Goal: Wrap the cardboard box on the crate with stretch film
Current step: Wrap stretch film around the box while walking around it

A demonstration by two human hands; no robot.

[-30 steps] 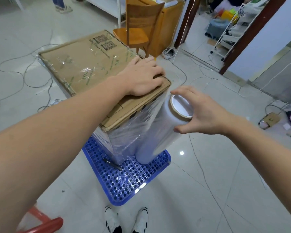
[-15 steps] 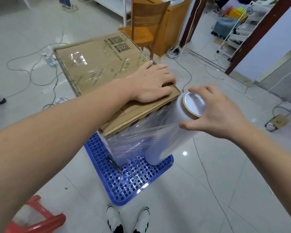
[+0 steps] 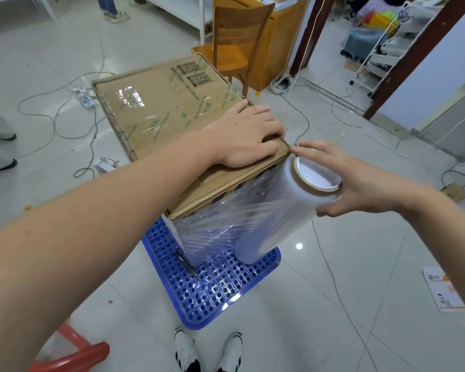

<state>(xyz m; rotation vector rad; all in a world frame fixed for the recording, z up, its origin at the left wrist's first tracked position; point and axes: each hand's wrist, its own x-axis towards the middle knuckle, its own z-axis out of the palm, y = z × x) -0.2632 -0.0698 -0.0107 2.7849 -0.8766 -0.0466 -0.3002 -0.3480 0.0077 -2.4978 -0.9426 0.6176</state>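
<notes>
A brown cardboard box with taped seams stands on a blue perforated crate. My left hand rests flat on the box's near right top corner. My right hand grips the upper end of a roll of clear stretch film, fingers and thumb curled round its cardboard core. The roll leans against the box's near right corner with its lower end down by the crate. A sheet of film stretches from the roll across the box's near side.
A wooden chair stands just behind the box. Cables trail over the tiled floor on the left and right. A red stool is at my lower left, my shoes below the crate. Papers lie on the right.
My right hand has carried the roll rightward and toward me, pulling more film out across the box's near side. My left hand stays pressed on the box top.
</notes>
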